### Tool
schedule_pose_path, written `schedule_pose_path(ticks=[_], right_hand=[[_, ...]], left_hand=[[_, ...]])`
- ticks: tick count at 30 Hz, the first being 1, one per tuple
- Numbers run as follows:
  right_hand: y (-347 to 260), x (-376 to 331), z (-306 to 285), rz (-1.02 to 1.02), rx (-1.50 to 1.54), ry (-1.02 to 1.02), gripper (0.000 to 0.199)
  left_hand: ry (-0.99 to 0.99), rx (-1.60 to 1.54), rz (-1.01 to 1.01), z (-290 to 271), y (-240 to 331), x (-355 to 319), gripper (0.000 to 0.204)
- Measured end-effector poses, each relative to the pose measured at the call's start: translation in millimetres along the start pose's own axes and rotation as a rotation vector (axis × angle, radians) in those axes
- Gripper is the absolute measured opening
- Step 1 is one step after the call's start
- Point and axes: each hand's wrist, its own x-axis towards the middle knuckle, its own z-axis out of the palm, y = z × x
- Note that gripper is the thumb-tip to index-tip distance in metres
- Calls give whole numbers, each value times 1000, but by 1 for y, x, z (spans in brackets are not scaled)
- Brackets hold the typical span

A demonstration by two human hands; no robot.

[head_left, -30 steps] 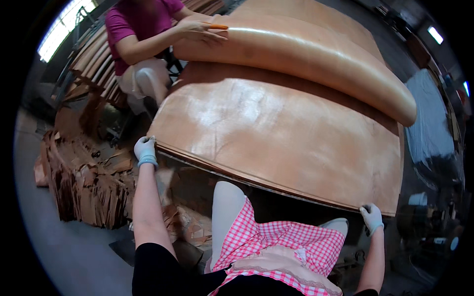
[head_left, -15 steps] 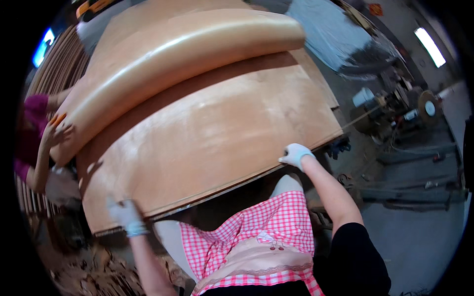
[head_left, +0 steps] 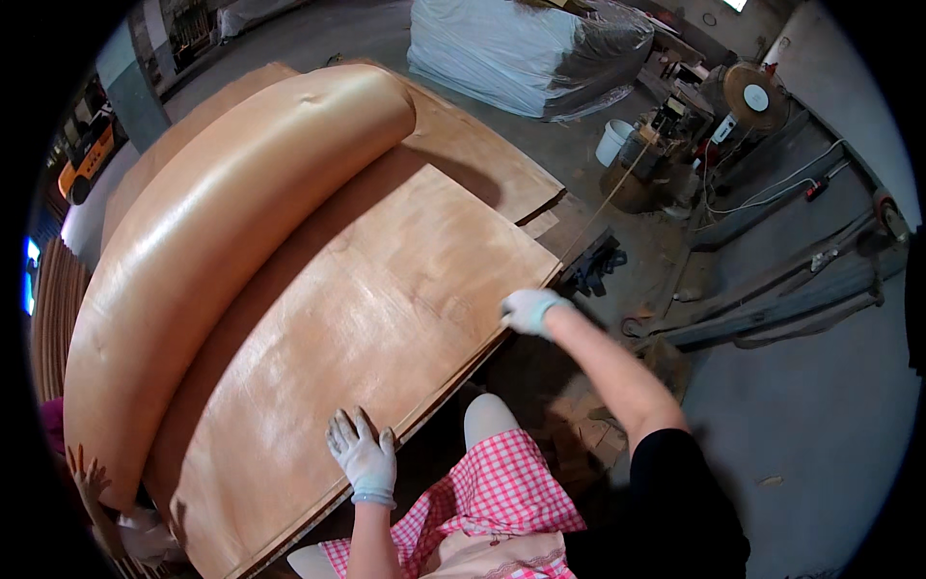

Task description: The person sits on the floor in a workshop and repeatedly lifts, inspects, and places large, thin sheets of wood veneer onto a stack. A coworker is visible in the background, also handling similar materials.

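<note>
A large tan wood veneer sheet [head_left: 357, 318] lies on a stack of similar sheets, its far part bent up and over in a big rounded roll [head_left: 222, 203]. My left hand [head_left: 367, 461], in a white glove with dirty fingertips, rests flat on the sheet near its front edge, fingers spread. Farther right, my gloved right hand [head_left: 531, 314] is closed at the front edge, near the right corner; its fingertips are partly hidden. At the far left, another person's hand [head_left: 89, 475] is beside the near end of the roll.
More sheets [head_left: 482, 159] stick out beyond the right side. A plastic-covered pile [head_left: 526, 58] stands at the back, with a white bucket [head_left: 614, 142] and a machine with a round disc [head_left: 755, 97] to the right. A metal frame [head_left: 772, 309] stands along the right.
My view has turned right. My left hand has moved right along the front edge and lies flat on the sheet. The roll looks fuller; my right hand stays at the edge.
</note>
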Motion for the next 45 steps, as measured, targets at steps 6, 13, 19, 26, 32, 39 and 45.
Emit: schedule_pose_path(ticks=[6, 13, 19, 26, 32, 39, 45], right_hand=[[115, 17, -40, 288, -61, 88, 29], [138, 19, 16, 819, 615, 711, 31], [-14, -30, 55, 72, 665, 765, 24], [-225, -144, 89, -454, 1077, 189, 13], [-298, -164, 97, -524, 1164, 45, 56], [-207, -88, 69, -395, 263, 221, 15], [-126, -48, 52, -164, 176, 175, 20]], left_hand=[[-61, 32, -31, -4, -1, -4, 69], [-11, -10, -23, -4, 3, -3, 68], [169, -445, 22, -15, 15, -21, 34], [315, -1037, 211, -60, 38, -65, 22], [427, -1503, -231, -71, -26, -119, 6], [1118, -1259, -886, -55, -319, -197, 8], [1016, -624, -1132, -86, -505, -265, 15]])
